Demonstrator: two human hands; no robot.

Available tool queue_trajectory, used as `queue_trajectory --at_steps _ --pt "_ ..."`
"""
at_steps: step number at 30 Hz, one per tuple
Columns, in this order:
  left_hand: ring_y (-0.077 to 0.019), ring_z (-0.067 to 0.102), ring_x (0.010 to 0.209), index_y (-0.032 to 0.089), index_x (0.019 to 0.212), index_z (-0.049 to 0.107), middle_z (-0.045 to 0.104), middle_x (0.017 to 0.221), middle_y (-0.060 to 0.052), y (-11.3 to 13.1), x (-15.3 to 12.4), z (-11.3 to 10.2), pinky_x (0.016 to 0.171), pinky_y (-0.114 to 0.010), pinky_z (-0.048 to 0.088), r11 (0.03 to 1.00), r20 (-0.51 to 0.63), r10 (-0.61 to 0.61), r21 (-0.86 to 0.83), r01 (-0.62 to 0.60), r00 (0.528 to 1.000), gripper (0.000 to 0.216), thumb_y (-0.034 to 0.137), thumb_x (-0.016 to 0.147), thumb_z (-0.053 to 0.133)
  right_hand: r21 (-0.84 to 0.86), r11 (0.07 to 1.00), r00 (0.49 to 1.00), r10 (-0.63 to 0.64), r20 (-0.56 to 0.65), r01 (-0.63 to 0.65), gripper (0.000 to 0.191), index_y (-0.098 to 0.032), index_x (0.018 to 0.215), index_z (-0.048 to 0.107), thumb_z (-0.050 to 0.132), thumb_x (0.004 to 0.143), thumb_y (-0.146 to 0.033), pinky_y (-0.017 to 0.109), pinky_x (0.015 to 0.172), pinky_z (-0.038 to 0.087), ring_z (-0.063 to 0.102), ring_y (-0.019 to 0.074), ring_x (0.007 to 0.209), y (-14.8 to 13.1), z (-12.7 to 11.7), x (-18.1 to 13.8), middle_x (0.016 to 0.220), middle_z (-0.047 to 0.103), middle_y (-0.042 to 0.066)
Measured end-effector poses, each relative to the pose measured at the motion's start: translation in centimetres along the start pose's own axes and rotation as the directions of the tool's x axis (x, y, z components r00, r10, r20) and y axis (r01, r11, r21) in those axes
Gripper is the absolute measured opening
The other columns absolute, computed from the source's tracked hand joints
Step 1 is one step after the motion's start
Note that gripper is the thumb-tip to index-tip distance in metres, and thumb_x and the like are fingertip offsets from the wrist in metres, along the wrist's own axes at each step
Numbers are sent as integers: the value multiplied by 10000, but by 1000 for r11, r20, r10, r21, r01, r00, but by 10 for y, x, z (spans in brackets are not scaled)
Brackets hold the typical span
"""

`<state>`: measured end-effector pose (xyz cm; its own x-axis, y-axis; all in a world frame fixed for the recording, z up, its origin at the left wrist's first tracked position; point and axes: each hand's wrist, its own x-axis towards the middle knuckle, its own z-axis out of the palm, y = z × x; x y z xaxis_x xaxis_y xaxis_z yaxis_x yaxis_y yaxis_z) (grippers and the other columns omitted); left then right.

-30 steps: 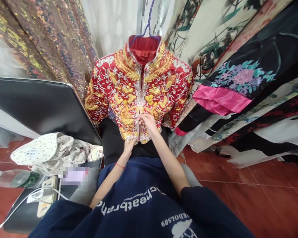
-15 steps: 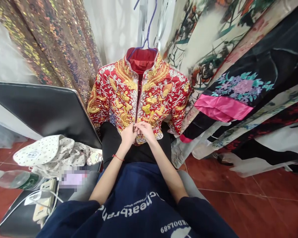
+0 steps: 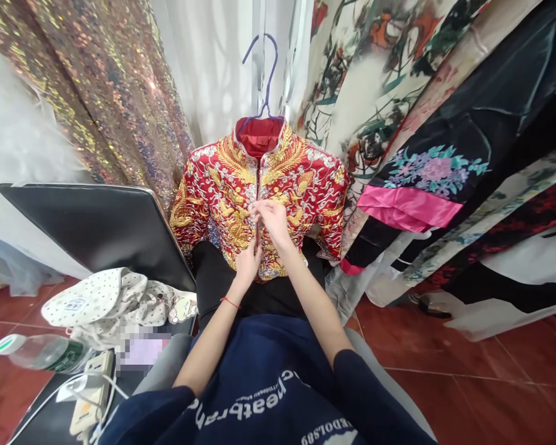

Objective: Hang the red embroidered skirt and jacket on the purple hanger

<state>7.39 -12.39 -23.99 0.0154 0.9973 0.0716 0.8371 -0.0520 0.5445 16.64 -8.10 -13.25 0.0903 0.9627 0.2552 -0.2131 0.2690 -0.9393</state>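
A red jacket (image 3: 301, 179) with dense gold and silver embroidery and a stand-up collar lies upright against my knees, on a purple wire hanger (image 3: 269, 77). Low on its front, my left hand (image 3: 248, 264) grips the jacket beside the centre opening, near the hem. Higher up along that opening, my right hand (image 3: 272, 220) is closed in a pinch over the front edges. What sits between its fingertips is too small to make out. Above the right hand, a narrow dark gap runs up toward the collar.
At left stand a black chair back (image 3: 88, 225) and a seat with dotted white cloth (image 3: 115, 303), a plastic bottle (image 3: 46, 352) and a power strip (image 3: 90, 395). Sequined fabric (image 3: 115, 86) hangs behind; patterned garments (image 3: 438, 170) hang at right.
My right hand has moved up the jacket's front, away from my left hand, which stays near the hem. The gap below the collar looks narrower. More of the hanger shows as the view shifted.
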Motion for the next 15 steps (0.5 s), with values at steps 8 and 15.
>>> queue_trajectory --at_steps 8,15 --pt "-295 738 994 195 1424 554 765 1041 -152 0 2 2 878 -325 497 999 -9 -25 27 25 1000 468 409 1044 384 -93 995 998 -44 -55 39 229 -177 693 591 636 915 -216 220 596 513 570 63 491 -43 15 54 690 715 11" --pt "-303 737 1000 181 1389 562 764 1050 -156 6 7 -3 864 -332 494 999 2 3 46 -3 1000 441 383 1050 366 -133 983 990 -132 -56 124 248 -188 711 581 587 954 -239 217 611 522 564 57 508 -58 20 67 698 701 7"
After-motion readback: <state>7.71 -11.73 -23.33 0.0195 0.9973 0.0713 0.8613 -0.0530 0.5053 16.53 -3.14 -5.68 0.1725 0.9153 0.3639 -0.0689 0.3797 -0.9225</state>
